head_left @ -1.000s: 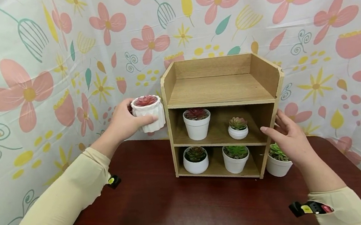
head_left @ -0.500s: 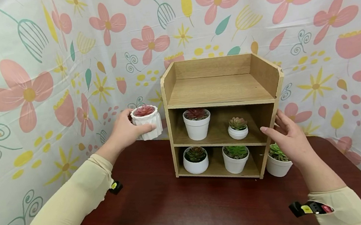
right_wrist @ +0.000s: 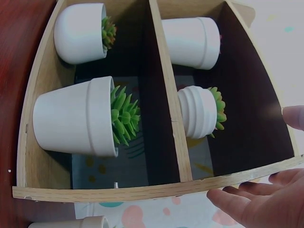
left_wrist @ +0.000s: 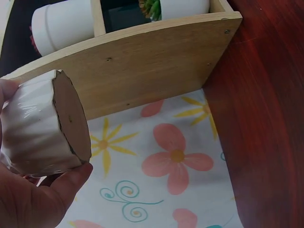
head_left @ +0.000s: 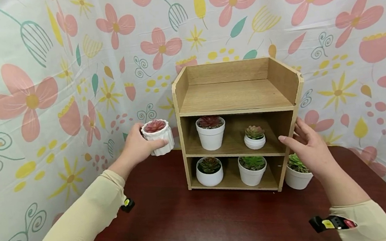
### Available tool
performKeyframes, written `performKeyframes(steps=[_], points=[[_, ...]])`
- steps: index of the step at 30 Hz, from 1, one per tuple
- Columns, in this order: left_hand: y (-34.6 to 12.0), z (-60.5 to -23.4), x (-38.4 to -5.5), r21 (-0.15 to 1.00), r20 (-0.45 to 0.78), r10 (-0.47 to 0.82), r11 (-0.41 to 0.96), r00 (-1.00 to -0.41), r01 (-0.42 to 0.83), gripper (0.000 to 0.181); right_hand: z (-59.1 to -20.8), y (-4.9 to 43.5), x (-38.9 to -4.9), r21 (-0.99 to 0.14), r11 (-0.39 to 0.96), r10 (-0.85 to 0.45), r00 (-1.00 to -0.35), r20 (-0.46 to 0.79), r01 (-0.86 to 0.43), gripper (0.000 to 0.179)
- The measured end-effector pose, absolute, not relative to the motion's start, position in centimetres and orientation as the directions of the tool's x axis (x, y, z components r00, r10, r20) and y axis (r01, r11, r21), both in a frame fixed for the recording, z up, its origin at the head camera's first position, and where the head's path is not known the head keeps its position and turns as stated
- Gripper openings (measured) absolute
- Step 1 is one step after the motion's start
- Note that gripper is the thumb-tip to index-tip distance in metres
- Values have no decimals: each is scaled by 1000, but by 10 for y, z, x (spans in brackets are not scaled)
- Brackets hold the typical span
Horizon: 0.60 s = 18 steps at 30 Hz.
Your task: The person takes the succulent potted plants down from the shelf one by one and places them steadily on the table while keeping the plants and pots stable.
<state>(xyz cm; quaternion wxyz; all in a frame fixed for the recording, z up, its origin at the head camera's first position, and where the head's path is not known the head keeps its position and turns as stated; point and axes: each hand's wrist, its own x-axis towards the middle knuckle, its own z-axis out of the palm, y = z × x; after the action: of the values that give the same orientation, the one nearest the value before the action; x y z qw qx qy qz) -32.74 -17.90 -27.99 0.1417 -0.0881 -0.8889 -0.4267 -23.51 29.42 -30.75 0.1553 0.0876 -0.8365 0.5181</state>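
Note:
My left hand (head_left: 137,146) grips a white ribbed pot (head_left: 162,141) holding a red succulent (head_left: 154,126), raised off the table at the left of a wooden shelf unit (head_left: 235,94). The left wrist view shows the pot's brown base (left_wrist: 71,116) tilted into sight, the thumb at its lower rim. At the unit's right side is my right hand (head_left: 310,149), its fingers (right_wrist: 230,202) along the outer panel and its thumb near the front edge. Closest to it inside is a small ringed pot (head_left: 255,141) with a pinkish-green succulent.
A white pot (head_left: 212,137) with a dark red succulent shares the middle level. Below stand a rounded pot (head_left: 209,177) and a tapered pot (head_left: 253,175). Another potted succulent (head_left: 298,178) stands right of the unit on the dark red table (head_left: 199,225). Flowered cloth (head_left: 193,10) hangs behind.
My left hand has lowered the ribbed pot beside the unit, moving slightly left at first. My right hand and the shelf unit have stayed in place.

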Motion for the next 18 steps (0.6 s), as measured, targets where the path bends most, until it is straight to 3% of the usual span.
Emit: performKeyframes(steps=[18], points=[[-185,-314,-341,747,289,24,619,-957,241,95,-309,293,-237,-844,437,17,-935,354,-311,84]])
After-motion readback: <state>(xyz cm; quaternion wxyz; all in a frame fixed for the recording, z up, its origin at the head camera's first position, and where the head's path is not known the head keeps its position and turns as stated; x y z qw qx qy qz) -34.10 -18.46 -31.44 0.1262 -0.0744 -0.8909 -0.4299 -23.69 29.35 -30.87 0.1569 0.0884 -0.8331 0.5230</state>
